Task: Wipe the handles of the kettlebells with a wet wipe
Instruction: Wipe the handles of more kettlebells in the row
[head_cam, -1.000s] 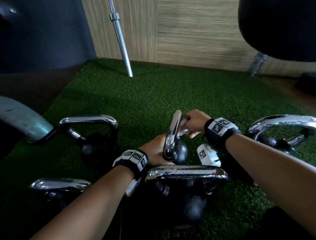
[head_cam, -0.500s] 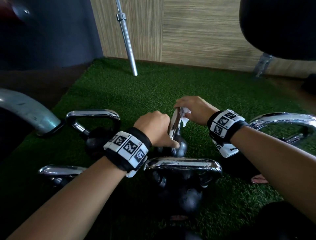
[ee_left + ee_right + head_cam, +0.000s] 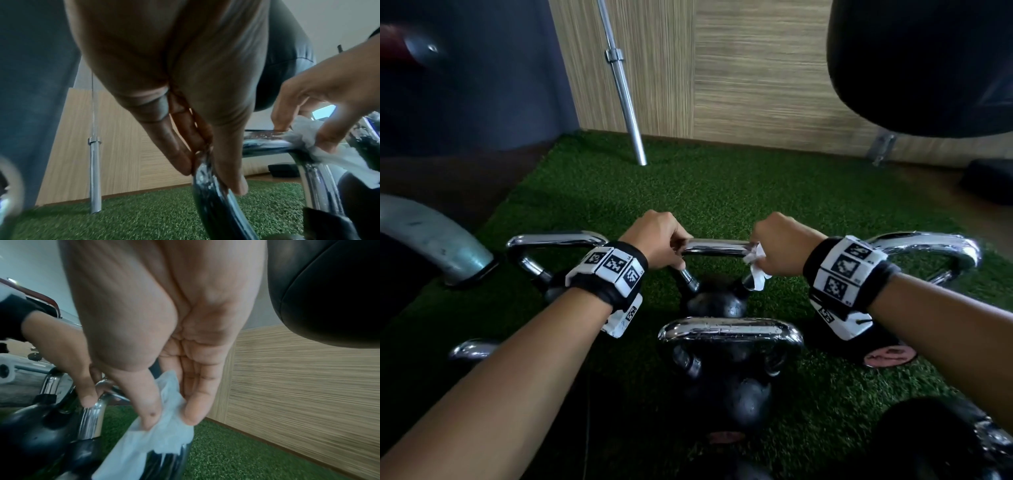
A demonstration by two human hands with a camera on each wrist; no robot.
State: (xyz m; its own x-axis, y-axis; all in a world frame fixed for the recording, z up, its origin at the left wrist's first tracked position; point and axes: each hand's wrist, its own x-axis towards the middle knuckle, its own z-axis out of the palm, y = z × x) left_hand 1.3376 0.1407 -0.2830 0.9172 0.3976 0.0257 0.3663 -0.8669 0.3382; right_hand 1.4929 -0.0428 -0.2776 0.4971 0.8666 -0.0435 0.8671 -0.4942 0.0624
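Left hand [image 3: 659, 240], right hand [image 3: 779, 241]: curled grips.

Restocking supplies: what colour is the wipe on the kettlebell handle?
White; the wet wipe shows best in the right wrist view, pinched by the right hand.

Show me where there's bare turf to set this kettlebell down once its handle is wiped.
Bare turf lies beyond both hands, bordered by the barbell and wood wall. Near you it is crowded: kettlebells stand left, front and right. The left hand grips the handle; the right hand holds the wipe.
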